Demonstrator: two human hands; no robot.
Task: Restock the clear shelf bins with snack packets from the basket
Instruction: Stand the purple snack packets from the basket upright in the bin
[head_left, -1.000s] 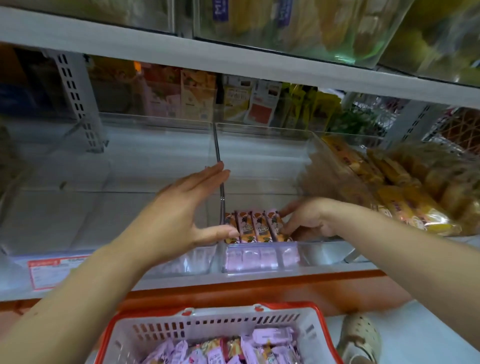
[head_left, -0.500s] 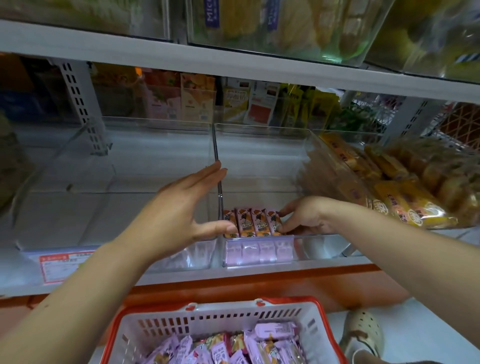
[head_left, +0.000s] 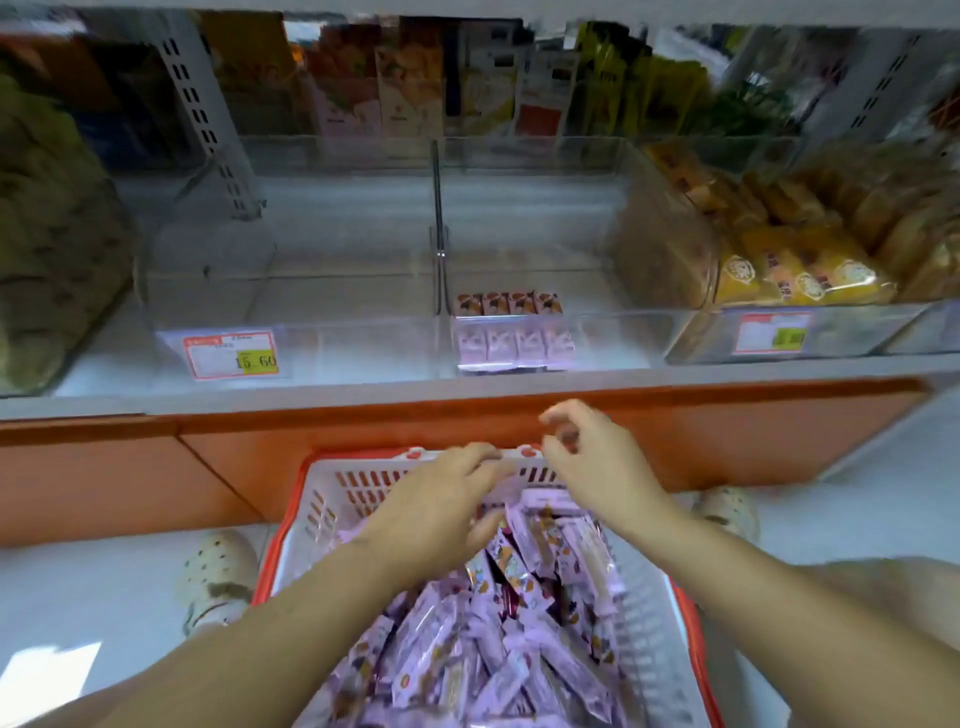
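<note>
Left hand (head_left: 441, 501) and right hand (head_left: 597, 462) left the bin (head_left: 618, 338) for the basket (head_left: 322, 514).

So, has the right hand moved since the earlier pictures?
Yes. The right hand has left the row of packets in the clear bin and dropped below the shelf edge, over the basket.

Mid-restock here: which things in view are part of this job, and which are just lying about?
Job: basket, purple snack packets in it, middle clear bin with four packets at its front, left clear bin beside it, left hand and right hand over the basket.
Lying about: yellow packets at the right, price tag, boxes behind, shoes.
</note>
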